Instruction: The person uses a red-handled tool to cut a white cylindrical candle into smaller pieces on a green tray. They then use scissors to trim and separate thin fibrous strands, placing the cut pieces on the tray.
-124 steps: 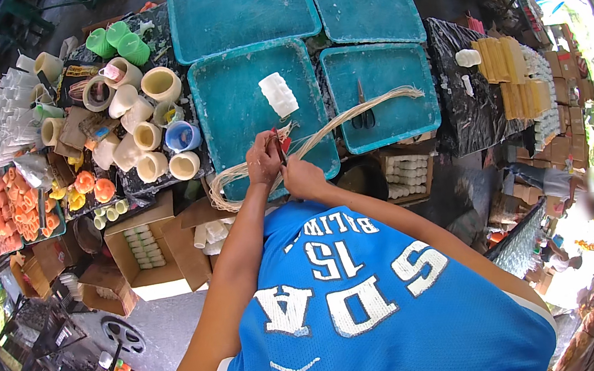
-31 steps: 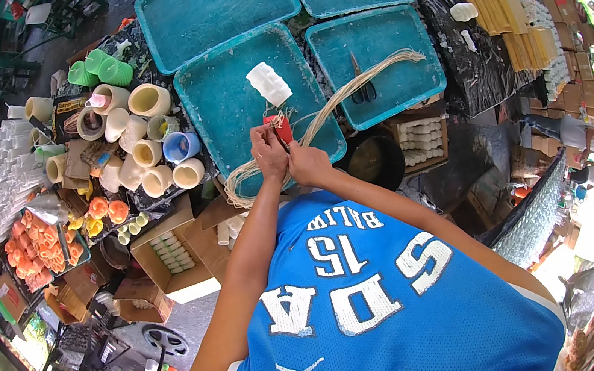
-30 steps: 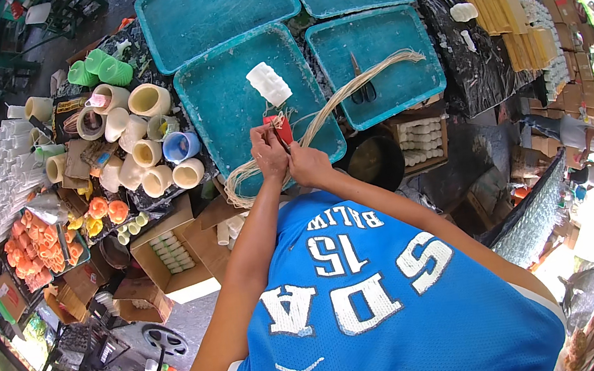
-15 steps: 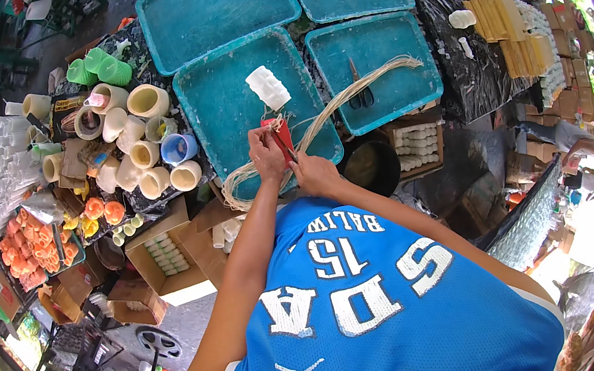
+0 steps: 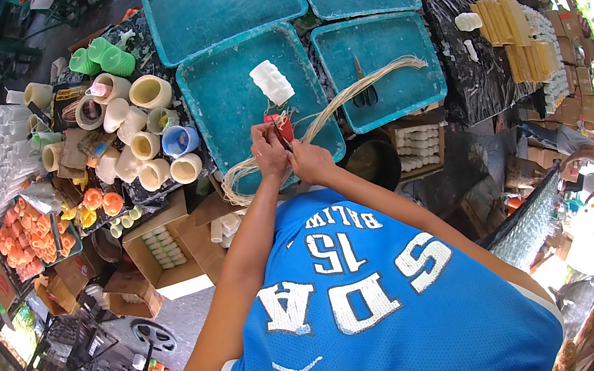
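Observation:
My two hands are close together over the near edge of a teal tray. The fingers of my left hand (image 5: 268, 149) are closed at the side of a small red piece (image 5: 283, 128), with pale string ends at its top. My right hand (image 5: 311, 162) is closed on a slim dark tool (image 5: 281, 136) that crosses in front of the red piece; its tip is too small to make out. Just beyond lies a white ridged cylinder (image 5: 272, 83). A bundle of pale string (image 5: 352, 93) curves across two trays and loops beside my left wrist.
Dark-handled scissors (image 5: 363, 93) lie in the right-hand teal tray (image 5: 397, 35). Cream cup-like moulds (image 5: 149, 92) crowd the left, near orange pieces (image 5: 23, 243). Open cardboard boxes (image 5: 162, 254) stand below. Yellow sticks (image 5: 506, 23) lie on black plastic at right.
My hands have drawn closer together, and less of the red piece shows between them. The whole view has shifted slightly. The white cylinder and string bundle stay in place on the trays.

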A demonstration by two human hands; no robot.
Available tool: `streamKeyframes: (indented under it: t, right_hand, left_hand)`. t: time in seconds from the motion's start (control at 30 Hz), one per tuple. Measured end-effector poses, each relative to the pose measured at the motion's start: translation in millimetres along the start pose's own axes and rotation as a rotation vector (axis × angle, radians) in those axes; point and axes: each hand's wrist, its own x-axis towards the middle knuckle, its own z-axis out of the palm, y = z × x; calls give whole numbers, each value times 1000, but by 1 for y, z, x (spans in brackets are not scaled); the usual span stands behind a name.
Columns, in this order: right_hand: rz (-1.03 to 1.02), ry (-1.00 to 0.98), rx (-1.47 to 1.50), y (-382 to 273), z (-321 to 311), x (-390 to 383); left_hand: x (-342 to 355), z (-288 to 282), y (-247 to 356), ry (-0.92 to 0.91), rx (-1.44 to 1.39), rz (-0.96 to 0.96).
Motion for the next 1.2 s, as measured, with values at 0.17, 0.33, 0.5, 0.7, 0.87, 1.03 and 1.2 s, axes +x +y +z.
streamKeyframes:
  t: [0.17,0.33,0.5,0.7,0.87,1.03,1.2]
  right_hand:
    - [23,-20,33,2,3,-5]
    - [38,-28,14,-6,-5,3]
    - [26,-40,9,-7,-3,-3]
    - [21,-45,7,-3,6,-15]
    - [31,-4,10,-3,4,7]
    - [21,-21,1,1,6,-2]
    - [31,18,19,-9,-7,3]
  left_hand:
    - [2,5,2,41,-31,56]
    - [-1,-1,8,-11,-19,-32]
    - [-2,-5,9,-1,51,-1]
    - [-3,-4,12,-2,38,30]
    - [0,-5,7,-32,51,-22]
    - [-2,-6,15,-21,14,-16]
    - [-3,-8,8,-22,141,47]
